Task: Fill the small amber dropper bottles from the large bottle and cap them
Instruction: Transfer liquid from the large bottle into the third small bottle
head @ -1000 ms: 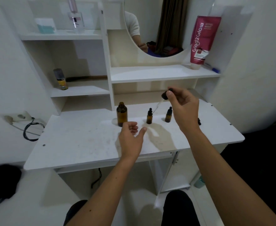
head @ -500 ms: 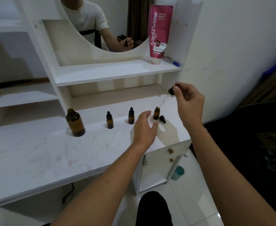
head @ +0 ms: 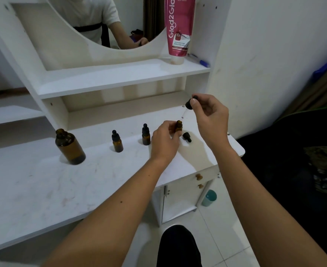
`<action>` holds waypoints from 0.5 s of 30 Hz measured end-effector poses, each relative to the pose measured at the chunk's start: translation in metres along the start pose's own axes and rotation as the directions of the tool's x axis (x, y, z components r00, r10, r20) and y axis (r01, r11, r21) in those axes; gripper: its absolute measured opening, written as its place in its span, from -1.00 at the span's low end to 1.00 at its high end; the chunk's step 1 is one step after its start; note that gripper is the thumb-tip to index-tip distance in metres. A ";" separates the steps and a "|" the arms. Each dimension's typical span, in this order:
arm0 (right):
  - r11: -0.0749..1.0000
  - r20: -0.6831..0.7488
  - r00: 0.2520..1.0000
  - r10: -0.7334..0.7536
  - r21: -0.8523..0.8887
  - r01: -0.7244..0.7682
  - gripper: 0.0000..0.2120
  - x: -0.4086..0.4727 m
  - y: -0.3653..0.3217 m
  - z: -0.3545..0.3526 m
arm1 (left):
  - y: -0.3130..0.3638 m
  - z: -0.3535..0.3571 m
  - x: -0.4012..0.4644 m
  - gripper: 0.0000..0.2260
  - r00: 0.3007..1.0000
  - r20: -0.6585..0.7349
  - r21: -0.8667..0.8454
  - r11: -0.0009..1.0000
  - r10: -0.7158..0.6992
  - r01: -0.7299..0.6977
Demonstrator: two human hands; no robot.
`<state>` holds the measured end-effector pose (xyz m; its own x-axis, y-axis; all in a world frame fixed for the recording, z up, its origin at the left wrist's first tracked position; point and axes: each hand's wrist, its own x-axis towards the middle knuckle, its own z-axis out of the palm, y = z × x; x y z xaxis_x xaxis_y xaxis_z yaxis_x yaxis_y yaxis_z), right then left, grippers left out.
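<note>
**Left hand closed in on the open dropper bottle**

Since half a second earlier, the left hand [head: 164, 139] had dropped from its open hover above the counter [head: 43, 182] and reached the uncapped small amber bottle [head: 179, 125], its grip pinched around the bottle's body with fingers and thumb. The bottle stood upright near the counter's right end, mouth open.

The right hand [head: 210, 116] held a dropper cap [head: 190, 103] up and to the right of that bottle — grip pressed together on the black rubber bulb, the glass pipette [head: 184, 113] slanting down and left with its tip just above the bottle's mouth, not visibly inside it.

A second black dropper cap [head: 187, 137] lay on its side on the counter, just right of the held bottle. To the left stood two more small amber bottles, both capped: one [head: 145, 134] near the left hand, the other [head: 117, 141] farther left. The large amber bottle [head: 69, 146] stood well apart at the left — uncapped, its contents hard to judge.

On the shelf above, a pink tube [head: 179, 29] stood beside a pen [head: 199, 60]. The mirror [head: 93, 22] reflected the person's torso.
</note>
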<state>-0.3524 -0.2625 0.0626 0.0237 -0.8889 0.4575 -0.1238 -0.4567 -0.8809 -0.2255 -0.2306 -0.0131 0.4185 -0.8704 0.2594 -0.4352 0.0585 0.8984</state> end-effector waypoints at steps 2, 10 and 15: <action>1.000 0.020 1.000 0.007 -0.017 -0.007 -0.84 0.002 -0.001 0.004 | -0.001 0.000 0.000 -0.78 1.000 -0.002 0.005 1.000 0.006 -0.006; 0.994 0.071 0.994 0.083 -0.082 -0.077 -0.94 0.000 0.004 0.014 | -0.004 0.000 0.002 -0.80 1.000 -0.005 0.017 1.000 0.026 -0.026; 0.990 0.103 0.990 0.098 -0.113 -0.086 -0.92 0.002 0.001 0.016 | -0.005 0.000 0.001 -0.81 0.999 0.007 0.028 0.999 0.035 -0.035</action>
<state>-0.3366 -0.2655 0.0612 0.1135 -0.9283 0.3540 -0.2365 -0.3713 -0.8979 -0.2226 -0.2323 -0.0175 0.3976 -0.8711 0.2884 -0.4717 0.0756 0.8785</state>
